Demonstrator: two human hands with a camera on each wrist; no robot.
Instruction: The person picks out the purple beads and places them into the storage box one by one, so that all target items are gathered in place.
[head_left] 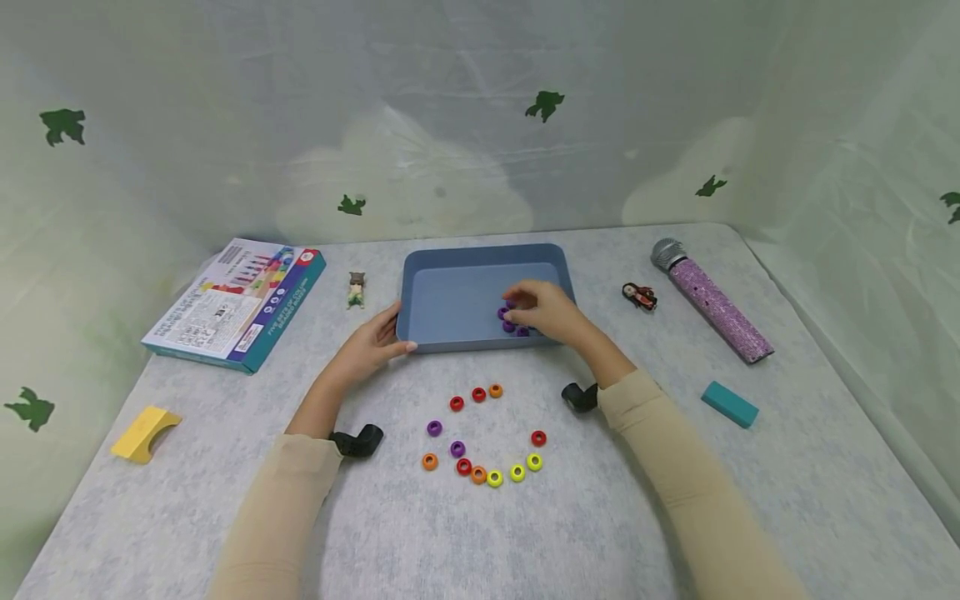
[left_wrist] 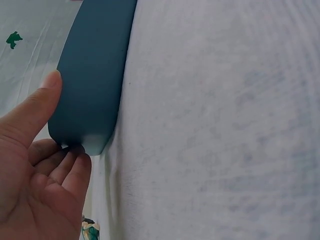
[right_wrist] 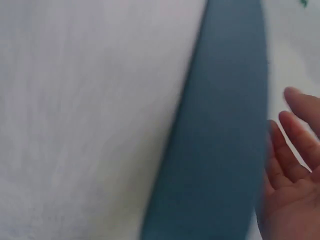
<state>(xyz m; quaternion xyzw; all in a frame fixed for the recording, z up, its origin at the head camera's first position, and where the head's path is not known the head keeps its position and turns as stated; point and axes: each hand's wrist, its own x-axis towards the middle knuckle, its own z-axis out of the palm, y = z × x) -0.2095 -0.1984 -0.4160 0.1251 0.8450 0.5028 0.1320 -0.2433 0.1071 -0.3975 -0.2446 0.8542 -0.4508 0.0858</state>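
Observation:
A shallow blue-grey tray (head_left: 457,296) lies toward the back of the table. At its front left corner, my left hand (head_left: 367,346) holds it, with the thumb (left_wrist: 52,82) at the rim and the other fingers curled against the end wall. Several purple beads (head_left: 508,326) sit inside the tray's right half. Over them is my right hand (head_left: 551,312), its thumb and index fingertips close to the beads. In the right wrist view the right hand (right_wrist: 295,165) is loosely bent behind the tray wall, thumb and index apart, with no bead seen between them.
Red beads (head_left: 478,395), orange beads (head_left: 430,462), yellow beads (head_left: 517,473) and purple beads (head_left: 434,428) form a loose ring before the tray. Left are a game box (head_left: 236,304), yellow arch block (head_left: 145,433) and small figurine (head_left: 356,290); right, another figurine (head_left: 640,296), glittery microphone (head_left: 712,302) and teal block (head_left: 730,404).

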